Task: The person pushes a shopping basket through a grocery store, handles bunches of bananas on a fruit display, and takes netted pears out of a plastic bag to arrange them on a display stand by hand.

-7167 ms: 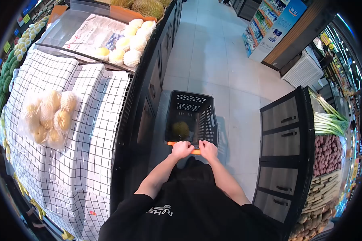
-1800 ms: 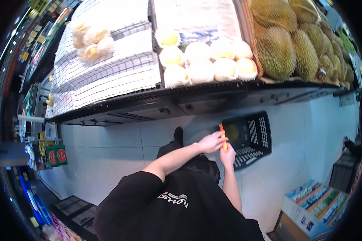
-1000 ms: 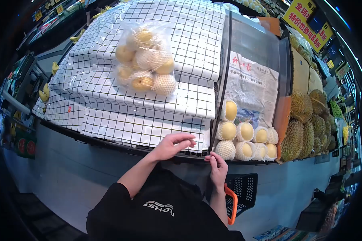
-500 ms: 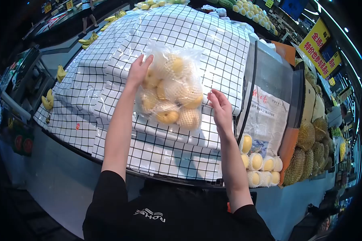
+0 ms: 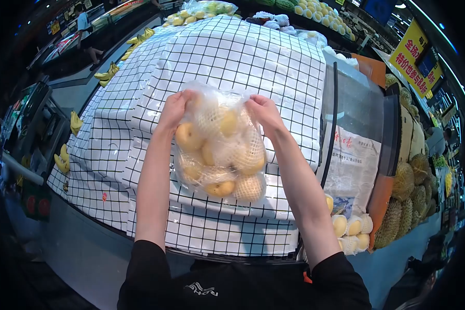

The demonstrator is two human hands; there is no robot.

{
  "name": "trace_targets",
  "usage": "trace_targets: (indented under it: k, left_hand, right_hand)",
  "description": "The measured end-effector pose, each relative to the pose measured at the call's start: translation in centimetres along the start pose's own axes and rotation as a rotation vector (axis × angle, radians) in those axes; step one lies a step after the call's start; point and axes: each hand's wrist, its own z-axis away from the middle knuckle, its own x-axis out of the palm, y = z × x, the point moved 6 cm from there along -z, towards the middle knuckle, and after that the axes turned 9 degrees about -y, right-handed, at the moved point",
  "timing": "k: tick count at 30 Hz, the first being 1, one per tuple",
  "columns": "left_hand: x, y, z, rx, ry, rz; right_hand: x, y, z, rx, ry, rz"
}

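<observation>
A clear plastic bag (image 5: 223, 147) full of round yellow fruit, several in white foam nets, is in front of me over a white cloth (image 5: 155, 178) with black grid lines. The fruit look like pears, though I cannot be sure of the kind. My left hand (image 5: 175, 109) is closed on the bag's upper left corner. At the upper right corner, my right hand (image 5: 263, 111) pinches the plastic. The fruit hang low in the bag; whether its bottom touches the cloth I cannot tell.
Foam-netted yellow fruit (image 5: 352, 227) and a newspaper (image 5: 350, 170) lie in a bin to the right. Beyond are spiky durians (image 5: 390, 222). Bananas (image 5: 62, 159) line the stand's left edge. A person (image 5: 83, 31) is at the far upper left.
My right hand has moved up from beside the bag and taken its upper right corner. My left hand has closed on the other corner. The bag sits lower in view.
</observation>
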Motion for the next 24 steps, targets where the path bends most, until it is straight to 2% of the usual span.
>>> trace_targets:
  k: [2, 4, 7, 9, 11, 16, 18, 22, 24]
  left_hand:
    - [-0.3, 0.5, 0.5, 0.06, 0.017, -0.04]
    - [-0.2, 1.1, 0.8, 0.119, 0.028, -0.079]
    - [1.3, 2.1, 1.7, 0.159, -0.039, 0.103]
    - [2.4, 3.7, 3.5, 0.21, 0.028, 0.23]
    - [3.6, 5.2, 5.3, 0.271, 0.06, 0.195]
    - [5.3, 7.9, 10.4, 0.458, 0.092, 0.194]
    - [5.9, 9.2, 13.1, 0.571, 0.089, 0.247]
    - [10.6, 12.1, 20.5, 0.688, 0.291, 0.006]
    - [11.3, 11.9, 22.8, 0.724, 0.153, -0.094]
  right_hand:
    - [-0.4, 0.6, -0.5, -0.043, 0.083, -0.076]
    - [-0.5, -0.1, 0.3, -0.181, 0.161, -0.204]
    - [-1.0, -0.4, 2.0, -0.208, 0.237, -0.294]
    - [-0.8, -1.0, 3.4, -0.242, 0.285, -0.343]
    - [0.2, -2.9, 5.2, -0.395, 0.332, -0.577]
    - [1.8, -6.8, 11.3, -0.567, 0.357, -0.507]
    - [2.7, -9.0, 14.8, -0.735, 0.342, -0.442]
    - [3.3, -10.0, 21.1, -0.811, 0.403, -0.352]
    - [2.9, -10.1, 23.7, -0.847, 0.431, -0.292]
